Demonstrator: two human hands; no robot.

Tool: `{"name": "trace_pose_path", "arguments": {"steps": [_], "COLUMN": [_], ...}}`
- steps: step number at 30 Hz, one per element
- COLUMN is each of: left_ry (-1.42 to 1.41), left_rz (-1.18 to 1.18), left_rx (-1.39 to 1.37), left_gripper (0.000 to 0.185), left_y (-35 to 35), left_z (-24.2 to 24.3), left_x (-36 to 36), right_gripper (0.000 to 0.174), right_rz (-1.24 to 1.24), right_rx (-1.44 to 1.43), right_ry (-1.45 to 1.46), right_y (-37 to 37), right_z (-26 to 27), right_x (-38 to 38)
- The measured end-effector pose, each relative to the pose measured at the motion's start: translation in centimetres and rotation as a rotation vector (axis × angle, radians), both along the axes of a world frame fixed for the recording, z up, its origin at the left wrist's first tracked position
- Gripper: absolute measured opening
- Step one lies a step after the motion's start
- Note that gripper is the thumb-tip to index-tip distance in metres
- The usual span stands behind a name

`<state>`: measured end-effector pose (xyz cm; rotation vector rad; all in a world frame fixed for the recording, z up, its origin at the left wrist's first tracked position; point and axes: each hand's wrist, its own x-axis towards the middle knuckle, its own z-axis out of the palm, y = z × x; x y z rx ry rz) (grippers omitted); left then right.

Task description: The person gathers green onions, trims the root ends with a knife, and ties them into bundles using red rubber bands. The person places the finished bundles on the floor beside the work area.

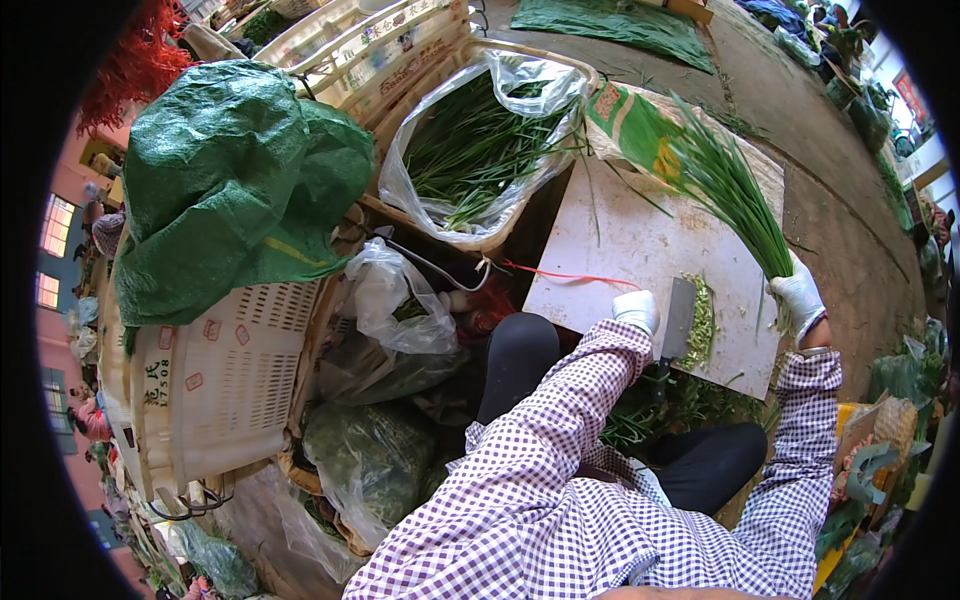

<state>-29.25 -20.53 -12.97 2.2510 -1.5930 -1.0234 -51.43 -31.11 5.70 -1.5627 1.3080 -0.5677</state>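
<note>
My right hand (799,294), in a white glove, grips a bundle of long green garlic chives (739,187) by the stalk ends at the board's right edge. The leaves fan up and away from me. My left hand (636,309), also gloved, is closed at the near edge of the white board (592,247). A thin red plastic string (574,276) runs from it to the left; its fingers are mostly hidden. Between my hands a cleaver (679,319) lies on the board, its dark handle over the near edge. Chopped pale stalk ends (702,322) line the blade's right side.
Beyond the board, a crate (480,241) lined with a clear plastic bag (401,161) holds more chives (480,142). A green woven sack (225,180) drapes over a white plastic basket (232,375) at left. Bagged greens (367,457) lie beside my leg. Trimmings (630,424) lie beneath the board.
</note>
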Motion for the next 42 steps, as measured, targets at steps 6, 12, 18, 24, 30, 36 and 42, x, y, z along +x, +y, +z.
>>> {"name": "trace_pose_path", "arguments": {"steps": [6,12,18,24,30,36,42], "left_ry": [0.102,0.13,-0.422,-0.546,-0.06,0.409,0.155], "left_rz": [0.038,0.303,0.454,0.21,0.401,0.594,0.531], "left_rx": [-0.115,-0.283,-0.506,-0.229,-0.182,0.039,-0.092], "left_gripper": [0.066,0.028,0.02,0.017,0.012,0.015,0.023], "left_y": [0.4,4.0,2.3,1.4,0.6,-2.3,-1.5], "left_z": [1.1,-0.4,-3.8,-5.7,-3.9,-3.0,-6.5], "left_x": [-1.2,4.9,12.8,15.3,12.2,9.3,8.7], "right_gripper": [0.058,0.054,0.054,0.056,0.058,0.064,0.07], "right_rz": [0.029,0.133,0.164,0.203,0.161,0.173,0.374], "right_rx": [0.008,0.104,0.128,0.129,-0.048,-0.368,-0.196], "right_ry": [-0.142,-0.249,-0.128,-0.024,-0.153,0.025,0.497], "right_y": [2.0,3.0,3.1,2.6,2.5,3.1,3.0], "right_z": [-1.5,-6.1,-9.9,-8.4,-3.5,-5.0,-15.4], "right_x": [7.1,10.3,10.8,10.8,12.1,14.2,16.5]}}
